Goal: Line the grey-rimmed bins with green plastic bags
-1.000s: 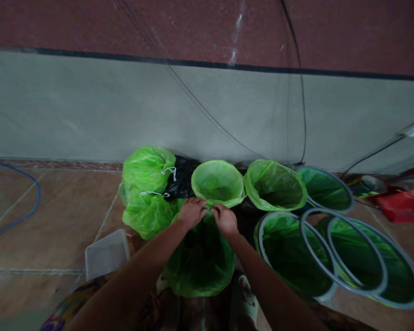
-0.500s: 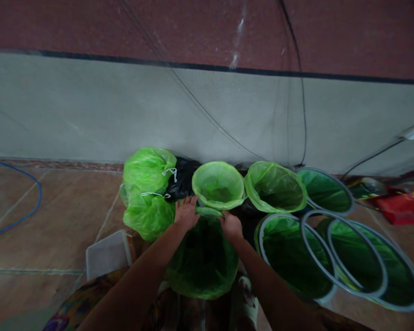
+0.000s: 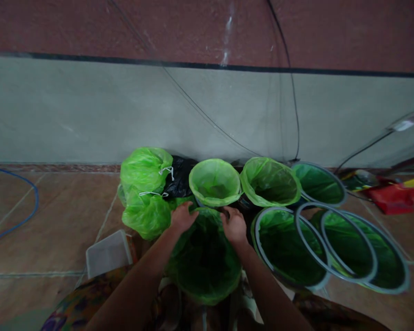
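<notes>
A bin lined with a thin green bag (image 3: pixel 207 287) stands at my feet, its inside dark. At its far left rim is my left hand (image 3: pixel 182 218), the thumb spread away from the fingers, against the liner's edge. Over the far right rim bends my right hand (image 3: pixel 234 226); a gap shows between its thumb and curved fingers. Both hands touch the bag edge without a closed grip that I can see. Just behind stands a smaller bin with a pale green liner (image 3: pixel 215 198) folded over its rim.
Tied green bags (image 3: pixel 146 172) and a black bag (image 3: pixel 179 177) lie left of the bins. Another lined bin (image 3: pixel 271 200) and several grey-rimmed bins (image 3: pixel 257 234) stand rightward. A white plastic tub (image 3: pixel 108 253), a blue hose (image 3: pixel 37 197) and a red dustpan-like object (image 3: pixel 395 197) are on the floor.
My right hand has loosened from its pinch on the liner edge, thumb and fingers now parted. The left hand has shifted slightly left and down. The view has turned a little rightward.
</notes>
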Demonstrator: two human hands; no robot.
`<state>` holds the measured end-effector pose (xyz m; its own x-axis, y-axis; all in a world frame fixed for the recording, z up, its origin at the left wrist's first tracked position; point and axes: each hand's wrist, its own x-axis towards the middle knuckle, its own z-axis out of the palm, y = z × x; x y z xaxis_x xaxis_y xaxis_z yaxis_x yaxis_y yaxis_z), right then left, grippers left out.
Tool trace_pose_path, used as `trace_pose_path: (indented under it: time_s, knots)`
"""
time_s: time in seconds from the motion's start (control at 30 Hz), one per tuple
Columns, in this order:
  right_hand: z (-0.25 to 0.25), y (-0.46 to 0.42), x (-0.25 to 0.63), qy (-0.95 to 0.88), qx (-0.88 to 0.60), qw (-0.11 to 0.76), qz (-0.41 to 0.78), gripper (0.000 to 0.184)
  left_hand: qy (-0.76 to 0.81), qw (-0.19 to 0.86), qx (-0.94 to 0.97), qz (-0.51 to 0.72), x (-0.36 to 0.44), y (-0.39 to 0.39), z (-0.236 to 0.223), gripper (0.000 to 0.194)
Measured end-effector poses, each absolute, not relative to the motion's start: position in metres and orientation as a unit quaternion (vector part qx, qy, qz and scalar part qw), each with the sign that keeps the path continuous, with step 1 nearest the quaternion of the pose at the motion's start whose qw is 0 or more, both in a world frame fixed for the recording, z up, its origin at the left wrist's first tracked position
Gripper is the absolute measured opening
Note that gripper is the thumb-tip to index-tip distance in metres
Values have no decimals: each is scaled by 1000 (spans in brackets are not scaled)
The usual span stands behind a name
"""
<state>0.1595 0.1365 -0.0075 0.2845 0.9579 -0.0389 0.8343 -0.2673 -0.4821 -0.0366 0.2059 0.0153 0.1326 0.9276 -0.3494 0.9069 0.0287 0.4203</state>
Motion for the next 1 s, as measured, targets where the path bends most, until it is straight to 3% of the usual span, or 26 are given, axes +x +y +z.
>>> trace_pose_path:
  time_s: [0.17,0.43,0.7,0.83,1.0]
  knots:
    - [-20,161,145,-623,-731,203,192,24,645,257,719,26,-29,201,12,20]
    - [-50,157,159,-605,-670,363,231,16,606,260,750,53,-37,196,1,30]
    - [-44,153,163,-648,-677,272,220,24,565,261,782,21,-43,193,14,28]
    - [-33,155,171,-620,-693,287,228,16,570,268,776,35,-37,196,25,20]
    - [-23,170,173,-617,-710,245,234,26,612,261,746,43,-27,211,23,44]
